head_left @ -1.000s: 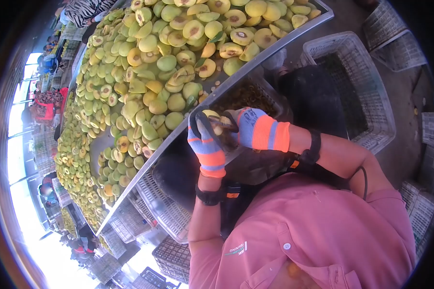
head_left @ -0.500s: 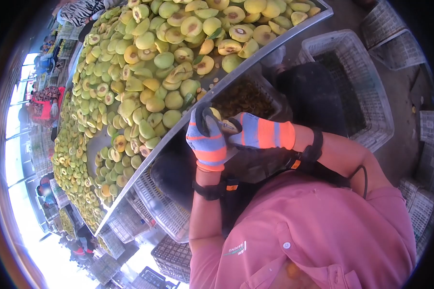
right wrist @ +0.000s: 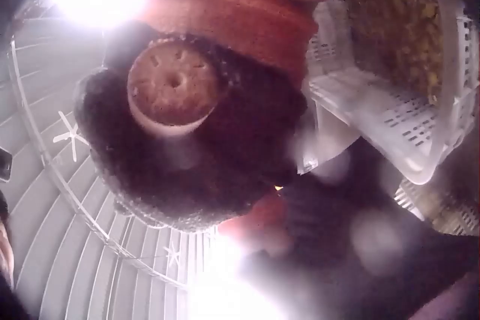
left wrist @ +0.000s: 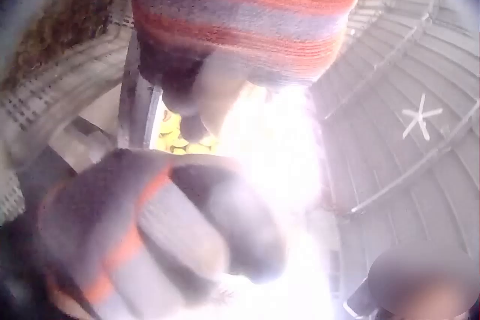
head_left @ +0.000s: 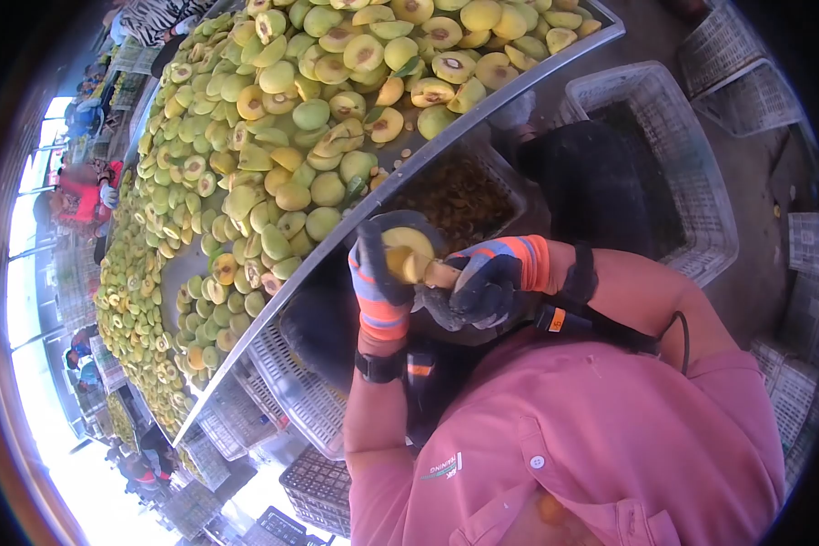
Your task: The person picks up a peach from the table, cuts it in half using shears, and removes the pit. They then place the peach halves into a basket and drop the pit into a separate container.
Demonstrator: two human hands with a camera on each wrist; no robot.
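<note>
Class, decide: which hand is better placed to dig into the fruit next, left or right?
Right. The right hand grips the wooden-handled tool pointing into the fruit, which the left hand holds.

My left hand [head_left: 379, 284] cups a yellow fruit half [head_left: 408, 244], cut face up, while my right hand [head_left: 484, 282] grips a wooden-handled tool [head_left: 435, 272] against it.

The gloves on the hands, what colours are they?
The gloves are striped orange and blue-grey with dark fingers, clearest in the head view.
</note>
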